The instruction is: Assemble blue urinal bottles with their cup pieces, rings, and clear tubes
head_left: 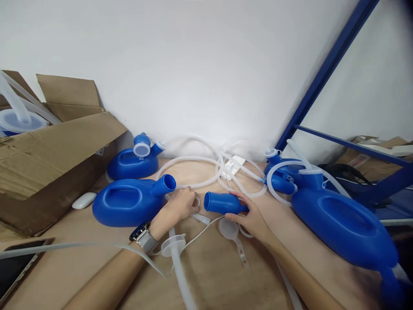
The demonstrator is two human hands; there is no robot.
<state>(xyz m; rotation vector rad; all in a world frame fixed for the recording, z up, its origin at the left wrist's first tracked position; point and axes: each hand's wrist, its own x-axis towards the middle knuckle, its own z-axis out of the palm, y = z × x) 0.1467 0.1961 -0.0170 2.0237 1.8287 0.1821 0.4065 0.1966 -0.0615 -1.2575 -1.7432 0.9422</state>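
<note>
My right hand [251, 215] grips a blue plastic adapter [219, 203], a wide-mouthed piece that narrows toward my palm, its opening facing left. Opposite that opening is my left hand [183, 203], fingers curled in around a small whitish piece that I cannot make out. Beside the left wrist a blue urinal bottle [129, 204] lies with its bare neck pointing up and right. A translucent round cap with a strap [229, 229] lies below the adapter. Under the left forearm, a clear tube [180, 271] passes through a translucent disc-shaped lid [173, 245].
Another blue bottle [132, 163] stands behind, and a large one [345, 228] lies at right. Coiled tubing [193, 159] and a white power strip [232, 167] lie by the wall. An open cardboard box [64, 150], white mouse [84, 200] and phone [19, 267] occupy the left.
</note>
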